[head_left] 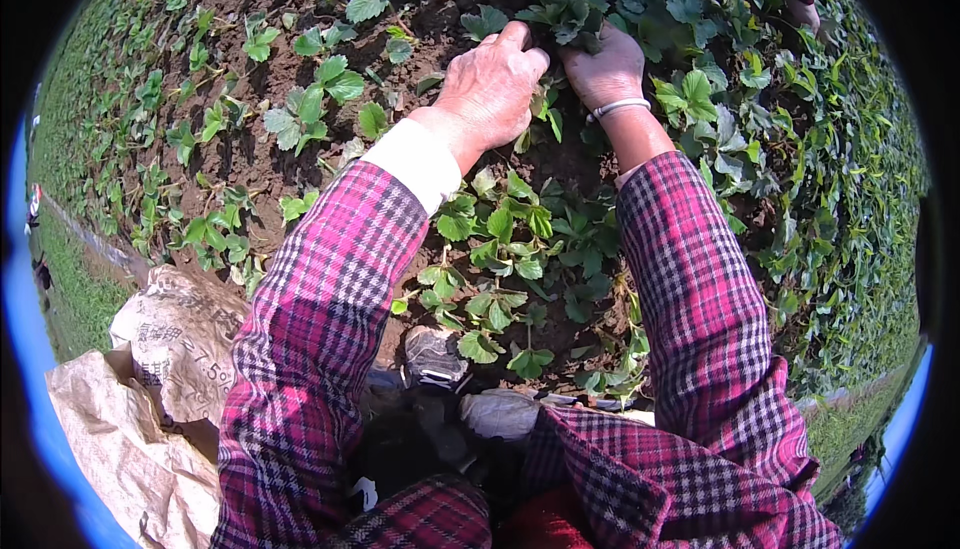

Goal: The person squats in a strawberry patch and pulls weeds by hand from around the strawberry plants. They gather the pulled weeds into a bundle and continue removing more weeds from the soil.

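Observation:
My right hand (609, 68), with a pale bracelet (619, 107) at the wrist, is closed around the base of a leafy bunch of strawberry plants (564, 7). Close by on the left, my left hand (489, 91) has its fingers curled, the knuckles turned up. Its fingertips are hidden, so whether a stem lies between them cannot be made out. Under both hands, stems and small leaves (551, 117) show against the brown soil (420, 46). More low strawberry plants (506, 230) grow between my forearms.
A crumpled woven sack (142, 429) bearing print lies at the lower left. My shoes (435, 354) are at the edge of the planted bed. Dense green plants (847, 174) cover the right side. Another person's hand (802, 12) reaches down at the upper right.

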`<state>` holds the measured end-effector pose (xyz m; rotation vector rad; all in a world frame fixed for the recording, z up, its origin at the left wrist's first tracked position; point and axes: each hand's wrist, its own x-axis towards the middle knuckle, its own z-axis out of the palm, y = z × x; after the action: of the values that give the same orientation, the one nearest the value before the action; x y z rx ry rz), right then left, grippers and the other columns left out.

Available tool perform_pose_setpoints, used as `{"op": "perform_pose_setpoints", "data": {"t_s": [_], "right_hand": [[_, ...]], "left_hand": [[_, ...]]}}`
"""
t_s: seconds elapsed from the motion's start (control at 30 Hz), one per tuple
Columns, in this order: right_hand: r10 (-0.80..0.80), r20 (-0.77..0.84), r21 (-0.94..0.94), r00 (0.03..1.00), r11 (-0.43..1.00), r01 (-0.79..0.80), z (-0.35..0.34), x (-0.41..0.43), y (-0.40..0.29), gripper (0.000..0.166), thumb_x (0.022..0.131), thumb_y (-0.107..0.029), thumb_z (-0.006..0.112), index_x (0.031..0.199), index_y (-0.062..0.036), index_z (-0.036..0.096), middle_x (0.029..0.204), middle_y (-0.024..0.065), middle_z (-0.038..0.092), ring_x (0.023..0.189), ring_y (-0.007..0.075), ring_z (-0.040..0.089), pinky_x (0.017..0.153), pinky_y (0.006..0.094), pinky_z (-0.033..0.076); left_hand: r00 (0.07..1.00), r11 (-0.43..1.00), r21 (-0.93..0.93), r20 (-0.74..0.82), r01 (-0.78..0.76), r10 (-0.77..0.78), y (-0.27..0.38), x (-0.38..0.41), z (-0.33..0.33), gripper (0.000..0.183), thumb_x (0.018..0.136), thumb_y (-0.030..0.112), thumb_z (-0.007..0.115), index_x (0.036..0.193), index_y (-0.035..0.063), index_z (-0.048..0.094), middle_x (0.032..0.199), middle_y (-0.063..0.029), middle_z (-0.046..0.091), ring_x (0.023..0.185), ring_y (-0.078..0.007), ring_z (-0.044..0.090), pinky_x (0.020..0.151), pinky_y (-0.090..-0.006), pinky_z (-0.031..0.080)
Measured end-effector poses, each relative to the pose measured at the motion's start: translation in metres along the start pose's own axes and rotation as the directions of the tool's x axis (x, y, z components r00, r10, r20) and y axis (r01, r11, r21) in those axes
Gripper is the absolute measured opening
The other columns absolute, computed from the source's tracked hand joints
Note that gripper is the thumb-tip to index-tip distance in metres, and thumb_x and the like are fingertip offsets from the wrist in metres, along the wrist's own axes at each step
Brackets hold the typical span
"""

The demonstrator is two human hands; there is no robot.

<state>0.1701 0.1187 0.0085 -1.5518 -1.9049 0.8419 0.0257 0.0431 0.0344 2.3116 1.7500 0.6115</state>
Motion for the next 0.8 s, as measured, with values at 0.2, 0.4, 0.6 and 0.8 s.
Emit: {"op": "perform_pose_setpoints", "data": {"t_s": [0.2,0.4,0.6,0.8], "right_hand": [[0.005,0.001,0.037,1.0,0.999,-0.005,-0.002,-0.003,0.0,0.029,0.067,-0.022,0.068,0.094,-0.0127,0.066,0.085,0.0133,0.067,0.083,0.0306,0.063,0.076,0.0346,0.049],[-0.012,-0.02,0.049,1.0,0.999,0.013,0.0,0.0,0.006,0.03,0.066,-0.02,0.07,0.093,-0.0076,0.066,0.083,0.0137,0.067,0.081,0.0306,0.063,0.075,0.0345,0.049],[0.1,0.019,0.617,0.995,0.782,-0.09,-0.025,-0.041,-0.013,0.023,0.069,0.0,0.068,0.091,0.0009,0.066,0.085,0.0046,0.068,0.074,0.0118,0.06,0.07,0.0265,0.048],[0.329,0.228,0.213,0.916,0.902,-0.377,-0.003,-0.085,-0.029,0.03,0.067,-0.008,0.075,0.095,0.0012,0.065,0.089,0.0062,0.068,0.08,0.0125,0.061,0.075,0.0276,0.048]], "left_hand": [[0.995,0.978,-0.202,-0.077,0.052,-0.068,-0.01,-0.014,0.005,0.023,0.062,-0.007,0.051,0.083,0.0028,0.053,0.076,-0.0152,0.055,0.072,-0.0361,0.056,0.062,-0.0421,0.045],[0.983,0.978,-0.164,-0.105,0.13,-0.148,-0.02,-0.013,0.002,0.024,0.063,-0.003,0.061,0.087,0.0022,0.058,0.078,-0.017,0.061,0.076,-0.0354,0.06,0.067,-0.0378,0.049],[0.946,0.847,-0.424,0.194,0.32,-0.26,-0.036,-0.019,-0.013,0.024,0.069,-0.001,0.066,0.092,0.0017,0.06,0.076,-0.0086,0.062,0.073,-0.0154,0.06,0.069,-0.028,0.049],[0.953,0.867,-0.432,0.271,0.248,-0.138,-0.029,-0.007,-0.016,0.019,0.07,0.002,0.07,0.087,0.0003,0.063,0.073,-0.0105,0.063,0.067,-0.0152,0.059,0.065,-0.0304,0.049]]}}
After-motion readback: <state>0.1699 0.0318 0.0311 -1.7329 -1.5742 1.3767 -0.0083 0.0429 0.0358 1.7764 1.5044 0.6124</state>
